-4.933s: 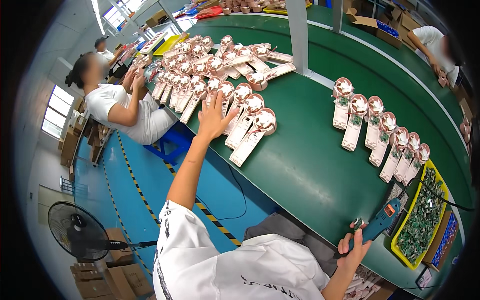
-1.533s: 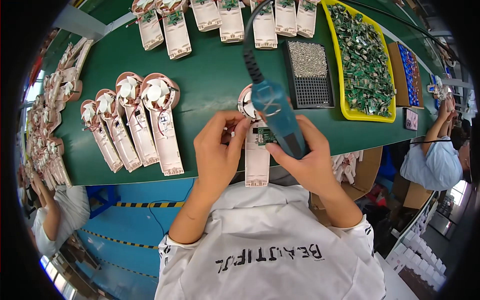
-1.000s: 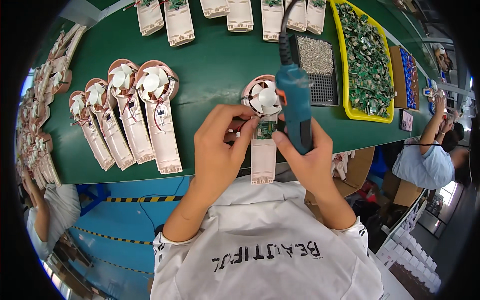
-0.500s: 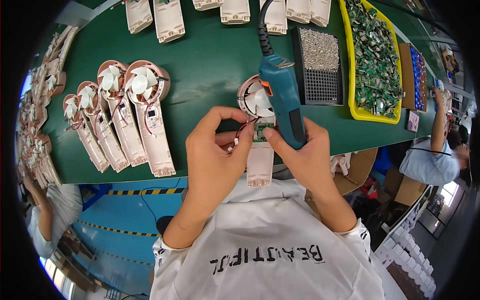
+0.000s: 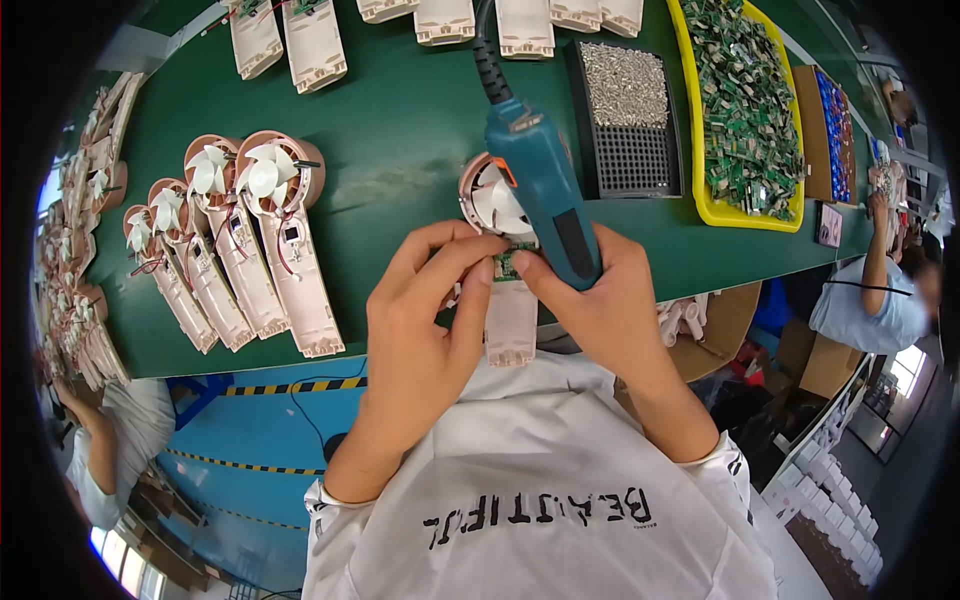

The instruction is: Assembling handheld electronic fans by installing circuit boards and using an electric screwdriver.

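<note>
A half-built handheld fan (image 5: 510, 330), a pale pink housing with a white impeller (image 5: 497, 208), lies in front of me. A small green circuit board (image 5: 506, 262) sits in its handle. My right hand (image 5: 605, 300) holds a teal electric screwdriver (image 5: 545, 180) slanted across the fan, its cord running up and away. The right thumb presses at the board's right edge. My left hand (image 5: 425, 310) is bent in close at the board's left edge, thumb and forefinger nearly together. Whatever lies between them is hidden; a bit of white connector shows behind those fingers. The screwdriver's tip is out of sight.
Several similar fan halves (image 5: 300, 270) lie in a row at left. More housings (image 5: 525, 30) line the far side. A black screw tray (image 5: 630, 185) stands right of the screwdriver, beside a yellow bin (image 5: 715, 215) of circuit boards and a cardboard box (image 5: 815, 150). Co-workers sit at both sides.
My left fingers have moved from the red and black wires up over the board's upper left edge. The right hand still holds the screwdriver. The whole view has shifted slightly.
</note>
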The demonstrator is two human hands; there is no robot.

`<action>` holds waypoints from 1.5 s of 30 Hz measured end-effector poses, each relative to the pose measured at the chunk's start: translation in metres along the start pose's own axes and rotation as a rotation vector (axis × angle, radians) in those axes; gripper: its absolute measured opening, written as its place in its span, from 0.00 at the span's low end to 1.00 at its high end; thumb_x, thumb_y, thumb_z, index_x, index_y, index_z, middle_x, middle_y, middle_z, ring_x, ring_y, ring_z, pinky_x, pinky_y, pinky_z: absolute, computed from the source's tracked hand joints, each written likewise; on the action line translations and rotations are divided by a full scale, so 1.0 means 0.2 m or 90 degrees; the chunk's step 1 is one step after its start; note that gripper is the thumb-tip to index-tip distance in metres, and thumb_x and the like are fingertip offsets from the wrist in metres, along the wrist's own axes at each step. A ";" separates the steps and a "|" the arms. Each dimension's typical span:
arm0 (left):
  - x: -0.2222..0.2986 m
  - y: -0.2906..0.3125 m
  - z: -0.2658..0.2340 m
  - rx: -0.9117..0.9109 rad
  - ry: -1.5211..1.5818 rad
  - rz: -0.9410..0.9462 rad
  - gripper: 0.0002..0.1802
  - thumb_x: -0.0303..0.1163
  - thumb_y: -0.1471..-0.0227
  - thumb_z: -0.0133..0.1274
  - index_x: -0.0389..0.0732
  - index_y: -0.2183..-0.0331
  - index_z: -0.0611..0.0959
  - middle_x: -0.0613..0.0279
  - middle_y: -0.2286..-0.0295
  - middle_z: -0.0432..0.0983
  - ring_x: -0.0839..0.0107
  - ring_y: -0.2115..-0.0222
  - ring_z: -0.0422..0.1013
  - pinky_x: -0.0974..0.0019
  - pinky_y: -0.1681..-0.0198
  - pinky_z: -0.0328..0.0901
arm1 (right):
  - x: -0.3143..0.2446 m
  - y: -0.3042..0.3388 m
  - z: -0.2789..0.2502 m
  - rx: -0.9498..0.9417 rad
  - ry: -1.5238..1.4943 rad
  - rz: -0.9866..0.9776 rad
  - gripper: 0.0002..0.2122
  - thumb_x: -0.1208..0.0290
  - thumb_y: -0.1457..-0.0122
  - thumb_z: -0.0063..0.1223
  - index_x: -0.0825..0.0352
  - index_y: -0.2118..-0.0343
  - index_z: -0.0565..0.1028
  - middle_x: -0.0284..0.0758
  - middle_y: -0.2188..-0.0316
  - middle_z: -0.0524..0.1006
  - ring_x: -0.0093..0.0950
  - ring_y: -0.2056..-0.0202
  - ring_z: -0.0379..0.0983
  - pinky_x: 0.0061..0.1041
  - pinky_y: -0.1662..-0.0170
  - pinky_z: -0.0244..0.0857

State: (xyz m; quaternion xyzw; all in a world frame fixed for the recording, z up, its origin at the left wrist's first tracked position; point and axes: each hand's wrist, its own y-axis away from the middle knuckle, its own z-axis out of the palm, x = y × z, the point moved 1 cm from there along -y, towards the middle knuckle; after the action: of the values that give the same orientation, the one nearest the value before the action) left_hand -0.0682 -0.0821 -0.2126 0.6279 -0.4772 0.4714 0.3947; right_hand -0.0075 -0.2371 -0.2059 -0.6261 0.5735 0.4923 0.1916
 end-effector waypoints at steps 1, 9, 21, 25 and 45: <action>0.03 -0.01 -0.01 -0.001 0.023 -0.005 0.12 0.18 0.51 0.56 0.34 0.61 0.81 0.56 0.64 0.75 0.68 0.72 0.74 0.71 0.69 0.71 | 0.00 0.00 0.00 0.002 0.000 0.001 0.11 0.70 0.50 0.63 0.73 0.71 0.75 0.33 0.84 0.72 0.18 0.82 0.63 0.23 0.77 0.61; -0.04 -0.06 -0.02 -0.105 0.047 -0.035 0.17 0.22 0.59 0.64 0.35 0.63 0.82 0.58 0.69 0.77 0.71 0.74 0.73 0.71 0.70 0.72 | 0.01 0.00 0.01 -0.005 -0.050 0.005 0.11 0.70 0.50 0.63 0.72 0.69 0.76 0.34 0.83 0.73 0.19 0.81 0.65 0.23 0.75 0.63; -0.03 -0.04 0.05 -0.044 0.052 -0.031 0.17 0.19 0.62 0.66 0.35 0.64 0.83 0.60 0.70 0.77 0.76 0.75 0.71 0.75 0.73 0.70 | 0.03 0.04 -0.32 0.051 -0.371 -0.101 0.38 0.33 0.46 0.43 0.73 0.56 0.70 0.37 0.72 0.78 0.16 0.84 0.63 0.16 0.80 0.56; -0.06 -0.06 0.08 0.011 0.066 -0.071 0.19 0.16 0.63 0.66 0.35 0.64 0.84 0.61 0.68 0.76 0.80 0.72 0.72 0.78 0.72 0.70 | -0.03 -0.17 -0.50 0.026 -0.532 -0.566 0.41 0.25 0.50 0.37 0.63 0.51 0.65 0.31 0.71 0.67 0.25 0.80 0.64 0.27 0.77 0.60; -0.03 -0.14 0.18 0.029 0.092 -0.067 0.18 0.12 0.60 0.63 0.30 0.62 0.80 0.61 0.66 0.75 0.83 0.70 0.70 0.81 0.70 0.67 | 0.11 -0.32 -0.61 -0.074 -0.543 -0.684 0.42 0.25 0.51 0.39 0.66 0.52 0.65 0.36 0.74 0.67 0.28 0.83 0.63 0.29 0.81 0.56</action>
State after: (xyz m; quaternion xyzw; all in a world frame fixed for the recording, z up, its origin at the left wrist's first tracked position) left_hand -0.0329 -0.1091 -0.2279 0.6255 -0.4028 0.5046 0.4380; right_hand 0.0958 -0.3297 -0.1916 -0.5844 0.0306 0.5626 0.5840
